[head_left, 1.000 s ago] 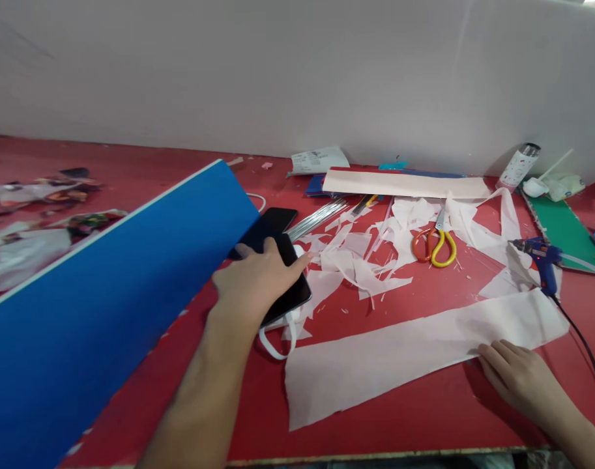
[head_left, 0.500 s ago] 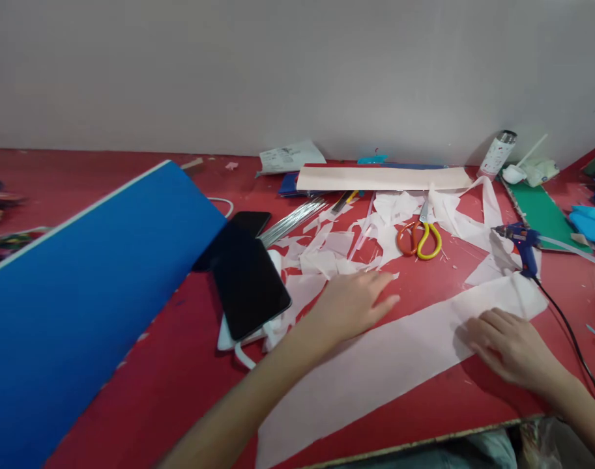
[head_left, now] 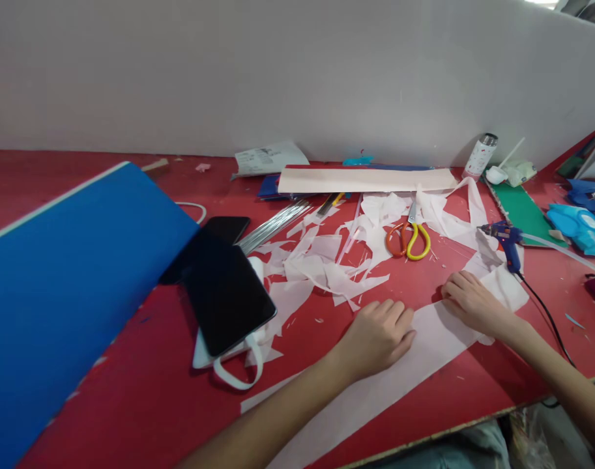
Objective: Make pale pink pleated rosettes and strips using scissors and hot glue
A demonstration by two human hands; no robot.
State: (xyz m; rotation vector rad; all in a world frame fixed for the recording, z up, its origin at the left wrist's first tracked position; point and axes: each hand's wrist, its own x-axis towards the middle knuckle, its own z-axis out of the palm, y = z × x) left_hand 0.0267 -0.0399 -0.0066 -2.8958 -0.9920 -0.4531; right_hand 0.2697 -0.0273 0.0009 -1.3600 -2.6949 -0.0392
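My left hand (head_left: 378,335) lies palm down on a long white paper strip (head_left: 424,345) that runs diagonally across the red table (head_left: 145,391); its fingers are loosely curled and hold nothing. My right hand (head_left: 470,301) presses on the same strip further right, fingers spread flat. A black phone (head_left: 226,293) rests on a white power bank with a looped cable (head_left: 238,374), to the left of my left hand. A heap of white paper scraps (head_left: 336,254) lies just beyond both hands.
A large blue sheet (head_left: 67,293) covers the left side. Orange-and-yellow scissors (head_left: 408,238) lie among the scraps, a blue glue gun (head_left: 506,242) with its cord at right. A beige strip (head_left: 365,179), metal wires (head_left: 272,225), a can (head_left: 479,156) and a green board (head_left: 519,208) stand near the wall.
My left hand has left the phone and moved right onto the long paper strip. My right hand has slid up along the strip. The view has shifted left.
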